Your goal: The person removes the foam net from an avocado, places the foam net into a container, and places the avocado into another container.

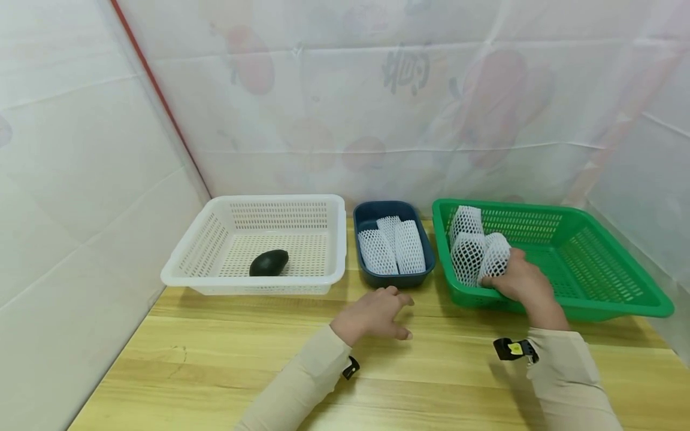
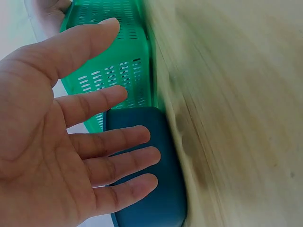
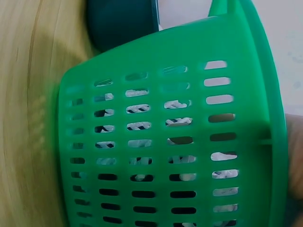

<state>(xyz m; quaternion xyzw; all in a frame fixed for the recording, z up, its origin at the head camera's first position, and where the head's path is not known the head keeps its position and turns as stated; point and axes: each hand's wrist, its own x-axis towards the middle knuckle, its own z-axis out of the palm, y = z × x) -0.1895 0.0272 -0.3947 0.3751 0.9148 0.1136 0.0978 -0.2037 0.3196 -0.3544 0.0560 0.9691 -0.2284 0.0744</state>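
Observation:
At the left end of the green basket (image 1: 609, 309), my right hand (image 1: 523, 278) grips a bulging white foam-net sleeve (image 1: 495, 254), thumb on its near side. Two more filled foam nets (image 1: 468, 257) stand against it; what they wrap is hidden behind the mesh. In the right wrist view the basket wall (image 3: 156, 151) covers most of the hand and the nets. My left hand (image 1: 374, 314) holds nothing, its fingers spread just in front of the dark blue bin (image 1: 396, 279). Three flat foam-net sleeves (image 1: 411, 248) lie in that bin.
On the left stands a white basket (image 1: 253, 281) with one dark green avocado-like fruit (image 1: 268, 263) in it. All the containers line up along the back of the wooden table (image 1: 226, 359), close to a sheeted wall (image 1: 334, 108). Another sheet (image 1: 81, 209) rises at the left.

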